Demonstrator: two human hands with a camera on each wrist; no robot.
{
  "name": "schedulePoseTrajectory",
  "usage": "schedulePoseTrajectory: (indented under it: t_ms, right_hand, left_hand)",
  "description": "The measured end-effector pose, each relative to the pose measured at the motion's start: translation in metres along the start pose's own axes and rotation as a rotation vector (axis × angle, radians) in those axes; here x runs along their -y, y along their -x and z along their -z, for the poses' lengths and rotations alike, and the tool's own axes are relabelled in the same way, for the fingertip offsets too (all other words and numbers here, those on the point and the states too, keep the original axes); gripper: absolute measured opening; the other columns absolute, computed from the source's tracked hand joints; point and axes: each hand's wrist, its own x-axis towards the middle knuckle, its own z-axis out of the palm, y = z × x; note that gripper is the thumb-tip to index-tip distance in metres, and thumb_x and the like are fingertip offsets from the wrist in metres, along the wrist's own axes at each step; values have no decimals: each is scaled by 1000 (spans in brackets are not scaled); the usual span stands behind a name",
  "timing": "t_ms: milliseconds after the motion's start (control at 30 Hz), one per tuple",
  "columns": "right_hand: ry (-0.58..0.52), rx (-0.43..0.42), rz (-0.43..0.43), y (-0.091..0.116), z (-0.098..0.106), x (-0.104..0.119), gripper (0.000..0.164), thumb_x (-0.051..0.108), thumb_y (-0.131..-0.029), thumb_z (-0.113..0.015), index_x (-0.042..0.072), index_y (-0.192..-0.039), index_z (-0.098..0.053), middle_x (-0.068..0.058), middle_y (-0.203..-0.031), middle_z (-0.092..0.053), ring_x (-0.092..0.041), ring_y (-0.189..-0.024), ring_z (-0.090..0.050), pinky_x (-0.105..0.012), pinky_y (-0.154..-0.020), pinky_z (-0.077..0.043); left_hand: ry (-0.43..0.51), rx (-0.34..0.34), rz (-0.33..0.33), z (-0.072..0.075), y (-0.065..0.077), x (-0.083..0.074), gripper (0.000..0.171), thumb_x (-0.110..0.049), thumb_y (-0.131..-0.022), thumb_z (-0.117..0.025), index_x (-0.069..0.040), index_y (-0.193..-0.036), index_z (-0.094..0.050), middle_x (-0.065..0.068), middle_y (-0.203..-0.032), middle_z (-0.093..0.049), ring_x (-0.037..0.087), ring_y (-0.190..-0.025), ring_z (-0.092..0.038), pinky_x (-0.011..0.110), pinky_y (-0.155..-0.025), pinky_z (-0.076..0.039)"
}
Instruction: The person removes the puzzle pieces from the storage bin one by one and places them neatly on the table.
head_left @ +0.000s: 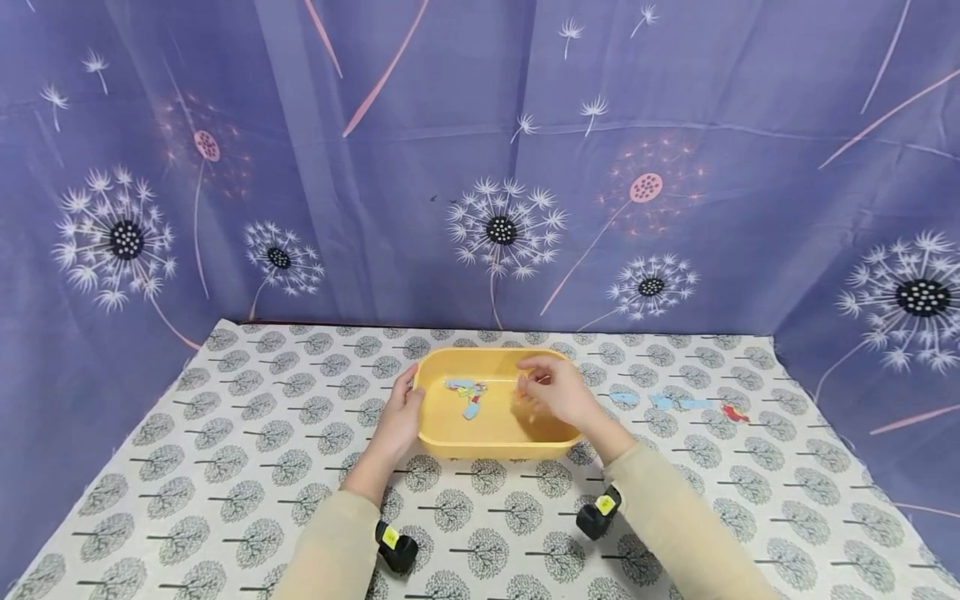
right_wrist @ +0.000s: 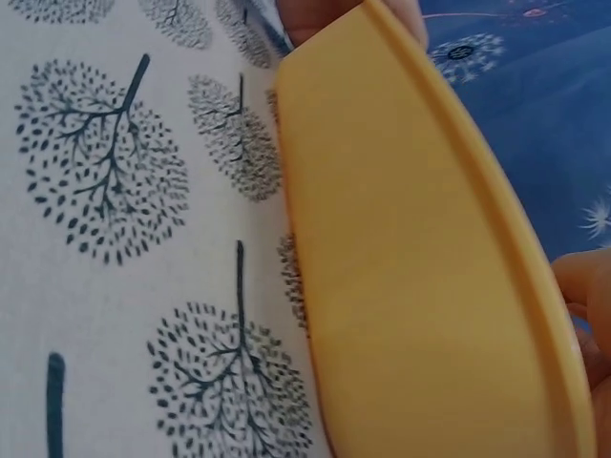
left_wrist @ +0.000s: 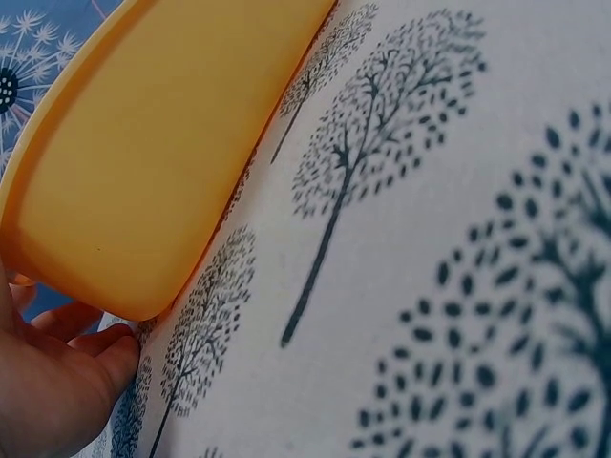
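Observation:
A yellow plastic basin [head_left: 480,451] stands on the patterned cloth. My left hand [head_left: 398,419] grips its left end at the rim; in the left wrist view the fingers [left_wrist: 67,320] lie against that end. My right hand [head_left: 558,390] is over the right part of the basin, fingers bent downward. An orange patch shows by its fingertips, too blurred to tell whether it is a held piece or a reflection. Small flat pieces [head_left: 471,410] in light blue, red and yellow lie inside on the left. The right wrist view shows the basin's outer wall [right_wrist: 410,248], hiding most of the right hand.
Right of the basin, light blue flat pieces [head_left: 682,402] and a red piece [head_left: 735,412] lie in a row on the cloth. A white cloth [head_left: 262,500] printed with trees covers the table. Behind it hangs a blue-purple curtain [head_left: 390,250] with dandelions.

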Motion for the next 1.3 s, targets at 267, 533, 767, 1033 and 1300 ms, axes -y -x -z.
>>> schedulePoseTrajectory:
  t_ms: [267,533,767,1033,1300]
  right_hand:
    - [-94,-12,-19,11,25,0,34,12,-90,-62,-6,-119,-57,-22,-98,-70,-27,-81,-70,-44,-67,-59]
    - [-130,-81,-33,25,51,-5,32,16,-90,-64,-4,-114,-59,-19,-102,-71,-23,-82,-71,-39,-65,-59]
    - [-188,-136,-69,36,66,-14,38,17,-89,-65,-9,-116,-57,-9,-96,-72,-12,-79,-70,-31,-65,-59]
    - [-283,-201,-116,54,82,-31,26,19,-90,-65,1,-109,-62,12,-88,-69,-6,-78,-68,-32,-71,-59]
    - [-263,-217,-200,73,94,-50,25,16,-91,-63,1,-112,-63,10,-90,-69,-7,-79,-68,-31,-74,-59]
  left_hand:
    - [-1,2,-4,0,0,-1,51,-29,-102,-30,-25,-152,-17,19,-145,-41,37,-120,-53,58,-106,-35]
    - [-7,2,-8,0,0,-1,51,-28,-102,-30,-25,-152,-18,20,-144,-42,37,-121,-52,59,-107,-33]
    - [-2,3,-6,0,1,-2,51,-29,-102,-30,-24,-152,-18,20,-144,-42,37,-120,-53,60,-106,-33]
    - [9,4,-5,0,2,-3,52,-28,-102,-30,-24,-152,-17,20,-143,-43,37,-118,-54,58,-106,-35]
    - [0,3,-6,1,2,-3,51,-28,-102,-29,-23,-152,-17,20,-145,-41,37,-121,-53,57,-106,-35]
